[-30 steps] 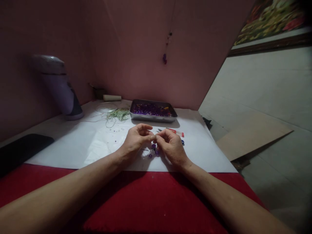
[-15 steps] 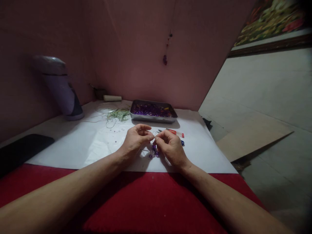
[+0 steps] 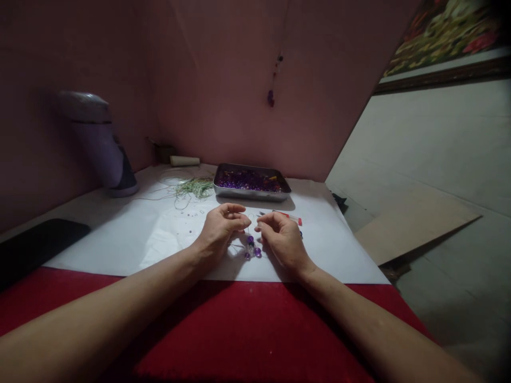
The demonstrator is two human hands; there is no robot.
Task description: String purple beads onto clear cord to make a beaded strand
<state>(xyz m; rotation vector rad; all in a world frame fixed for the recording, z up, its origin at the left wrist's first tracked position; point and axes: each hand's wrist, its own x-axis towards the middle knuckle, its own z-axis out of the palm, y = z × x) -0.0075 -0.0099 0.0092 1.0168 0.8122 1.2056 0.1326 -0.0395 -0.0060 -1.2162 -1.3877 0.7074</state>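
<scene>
Both narrow: left hand (image 3: 217,229), right hand (image 3: 284,242) | thread (image 3: 248,230) grip unclear | purple beads (image 3: 250,240) between

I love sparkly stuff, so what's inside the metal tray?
Purple beads and something yellow lie in the metal tray. Whatever the top beads cover can't be seen.

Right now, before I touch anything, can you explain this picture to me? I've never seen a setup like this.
There's no machine: these are a person's bare left hand and right hand, seen by one camera worn on the head, looking forward and down. Between the fingertips is a fine thread; it's too small to tell which hand grips it. Purple beads sit just below. On the white sheet are a metal tray of beads, tangled green string and, partly behind the right hand, a red-handled tool.
</scene>
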